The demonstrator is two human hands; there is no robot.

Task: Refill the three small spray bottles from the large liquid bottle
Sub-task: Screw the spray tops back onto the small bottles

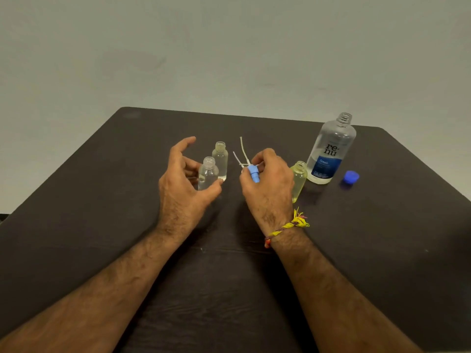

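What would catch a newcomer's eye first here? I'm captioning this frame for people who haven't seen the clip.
Probably the right hand at the centre of the dark table, pinching blue spray tops whose thin white tubes point away. Next, the tall open big bottle at far right, with its blue cap lying beside it. The left hand curves open around two uncapped small bottles.

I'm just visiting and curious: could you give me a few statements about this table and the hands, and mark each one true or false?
1. The large liquid bottle stands uncapped. True.
2. The right hand holds a blue spray pump. True.
3. All three small bottles have their pumps on. False: the three bottle necks are open.
4. The blue cap lies left of the large bottle. False: it lies to its right.
5. The left hand is at a small clear bottle. True.
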